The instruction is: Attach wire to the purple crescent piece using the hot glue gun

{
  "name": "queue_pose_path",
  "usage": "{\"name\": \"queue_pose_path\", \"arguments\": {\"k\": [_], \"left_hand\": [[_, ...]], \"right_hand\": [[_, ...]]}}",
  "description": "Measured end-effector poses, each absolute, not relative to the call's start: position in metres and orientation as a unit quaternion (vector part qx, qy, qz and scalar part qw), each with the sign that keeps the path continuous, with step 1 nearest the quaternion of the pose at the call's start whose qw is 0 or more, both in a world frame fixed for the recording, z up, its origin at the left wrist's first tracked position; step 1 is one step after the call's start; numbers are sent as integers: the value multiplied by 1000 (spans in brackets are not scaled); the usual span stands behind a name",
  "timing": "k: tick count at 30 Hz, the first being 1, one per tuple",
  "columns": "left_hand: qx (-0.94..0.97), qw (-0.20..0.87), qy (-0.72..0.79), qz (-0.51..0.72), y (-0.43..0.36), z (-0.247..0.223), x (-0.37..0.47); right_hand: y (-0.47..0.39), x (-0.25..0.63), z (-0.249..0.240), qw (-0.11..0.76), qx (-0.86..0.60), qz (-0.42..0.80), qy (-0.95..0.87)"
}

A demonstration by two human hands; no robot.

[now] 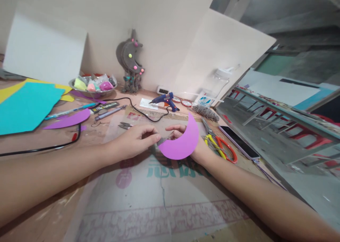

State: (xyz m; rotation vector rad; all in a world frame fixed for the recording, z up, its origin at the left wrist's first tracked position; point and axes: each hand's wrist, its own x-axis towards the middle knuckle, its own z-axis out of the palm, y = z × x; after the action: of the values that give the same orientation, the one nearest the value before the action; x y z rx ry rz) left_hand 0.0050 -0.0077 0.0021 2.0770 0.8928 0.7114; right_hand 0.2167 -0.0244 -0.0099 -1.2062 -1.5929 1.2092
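A purple crescent (183, 146) is held up over the middle of the work surface, its lower left tip wrapped in grey yarn. My left hand (139, 139) pinches that wrapped tip between thumb and fingers. Behind the crescent is my right hand (183, 134), its fingers bent near the grey yarn and partly hidden by the purple piece; what it grips is unclear. A thin strand of yarn hangs down from the tip over the printed plastic sheet (106, 206).
Around the sheet lie scissors (219, 142), a phone (239, 142), grey yarn (205, 112), a blue glue gun (164, 99) with its cable, turquoise foam (29, 105) and a bowl (92, 91). A decorated grey crescent (131, 57) leans against the wall.
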Motion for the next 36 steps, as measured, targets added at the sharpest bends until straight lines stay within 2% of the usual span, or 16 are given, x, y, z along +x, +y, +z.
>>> {"name": "queue_pose_path", "arguments": {"k": [4, 9, 12, 14, 18, 20, 27, 32, 36], "left_hand": [[817, 375, 340, 275, -7, 2, 4], [815, 377, 341, 279, -6, 1, 4], [811, 383, 342, 280, -6, 0, 4], [812, 384, 339, 279, -6, 1, 4], [815, 377, 348, 269, -6, 1, 4], [821, 369, 345, 264, -6, 0, 4], [876, 319, 285, 221, -7, -5, 4], [890, 295, 274, 215, -7, -6, 5], [867, 305, 320, 228, -6, -6, 5]], "right_hand": [[-24, 221, -4, 334, -473, 463, -671], [-14, 239, 13, 196, -405, 443, -776], [-11, 246, 23, 126, -419, 442, -783], [-11, 246, 26, 146, -459, 432, -762], [-10, 241, 29, 288, -509, 421, -693], [-9, 241, 32, 324, -511, 428, -671], [-9, 250, 51, 262, -510, 449, -685], [-9, 261, 66, 341, -480, 410, -697], [-25, 262, 85, 394, -494, 316, -708]]}}
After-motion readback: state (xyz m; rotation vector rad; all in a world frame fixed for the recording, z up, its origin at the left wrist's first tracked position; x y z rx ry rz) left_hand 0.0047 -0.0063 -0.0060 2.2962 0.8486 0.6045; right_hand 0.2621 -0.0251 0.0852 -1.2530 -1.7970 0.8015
